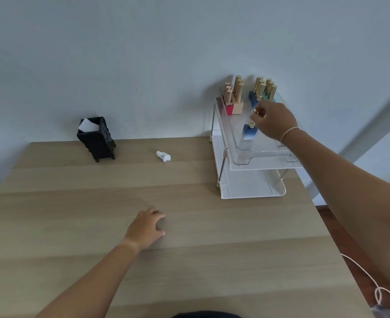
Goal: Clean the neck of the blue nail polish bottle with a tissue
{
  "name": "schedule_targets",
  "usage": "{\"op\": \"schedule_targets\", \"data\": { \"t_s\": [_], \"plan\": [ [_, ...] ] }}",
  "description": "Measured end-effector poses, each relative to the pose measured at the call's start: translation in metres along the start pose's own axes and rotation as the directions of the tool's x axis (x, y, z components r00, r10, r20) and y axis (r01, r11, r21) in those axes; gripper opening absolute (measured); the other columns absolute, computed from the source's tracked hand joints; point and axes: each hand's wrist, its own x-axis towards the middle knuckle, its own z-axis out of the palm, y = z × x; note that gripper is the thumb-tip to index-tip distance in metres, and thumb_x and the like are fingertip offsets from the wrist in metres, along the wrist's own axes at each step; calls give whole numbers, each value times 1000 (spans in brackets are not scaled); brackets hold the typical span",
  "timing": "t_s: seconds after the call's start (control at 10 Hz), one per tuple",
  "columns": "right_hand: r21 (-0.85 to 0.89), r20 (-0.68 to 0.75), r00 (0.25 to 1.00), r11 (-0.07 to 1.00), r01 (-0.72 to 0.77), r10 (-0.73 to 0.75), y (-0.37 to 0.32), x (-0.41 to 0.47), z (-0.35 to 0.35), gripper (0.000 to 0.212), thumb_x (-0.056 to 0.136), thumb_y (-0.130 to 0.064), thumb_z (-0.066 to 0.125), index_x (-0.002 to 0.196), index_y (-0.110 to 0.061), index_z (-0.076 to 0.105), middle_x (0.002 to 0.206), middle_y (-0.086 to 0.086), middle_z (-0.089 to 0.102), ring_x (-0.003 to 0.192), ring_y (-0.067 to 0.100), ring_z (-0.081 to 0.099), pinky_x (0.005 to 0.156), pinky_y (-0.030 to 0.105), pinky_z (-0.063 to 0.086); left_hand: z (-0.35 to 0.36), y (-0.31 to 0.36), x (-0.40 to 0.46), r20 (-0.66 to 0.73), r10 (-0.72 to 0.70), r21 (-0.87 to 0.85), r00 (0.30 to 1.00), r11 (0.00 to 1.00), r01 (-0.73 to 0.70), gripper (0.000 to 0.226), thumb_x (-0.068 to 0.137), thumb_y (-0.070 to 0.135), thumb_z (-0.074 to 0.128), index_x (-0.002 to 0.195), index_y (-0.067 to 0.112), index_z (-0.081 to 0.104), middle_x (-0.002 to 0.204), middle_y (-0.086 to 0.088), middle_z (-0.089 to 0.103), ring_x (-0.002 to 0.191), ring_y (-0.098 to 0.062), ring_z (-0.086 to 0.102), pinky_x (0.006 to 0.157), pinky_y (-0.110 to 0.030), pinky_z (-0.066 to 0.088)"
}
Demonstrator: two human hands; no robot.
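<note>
- Nearest the camera, the left hand (146, 228) rests on the wooden table (189, 260), fingers loosely curled and holding nothing.
- Farther back, a crumpled tissue (163, 156) lies alone on the table, well apart from both hands.
- At the back left stands a black tissue box (96, 138) with a white sheet poking out.
- On the right, the blue nail polish bottle (249, 131) stands upright on the top shelf of a white rack (253, 187).
- Just above it, the right hand (275, 121) pinches a gold cap (256, 112) in its fingers.
- More gold-capped bottles (235, 95) stand at the rack's far end.
</note>
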Motion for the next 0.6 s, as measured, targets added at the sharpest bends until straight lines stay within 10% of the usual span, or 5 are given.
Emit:
{"op": "schedule_targets", "data": {
  "t_s": [0.4,0.6],
  "plan": [
    [-17,-40,999,999,-35,34,12,7,17,27,89,-33,48,108,-14,51,103,20,66,75,24,53,68,33,48,1,0,0,8,0,10,1000,1000,0,55,79,30,64,131,23,46,148,-3,34,131,-26,33,107,-31,31],
    [59,-102,994,998,-28,34,4,0,16,31,89,-33,48,116,-17,48,63,-2,54,56,15,48,61,29,42,-1,0,-1,-15,2,0,1000,1000,-2,55,79,31,64,131,23,46,147,-2,34,130,-26,34,106,-32,32]
  ]
}}
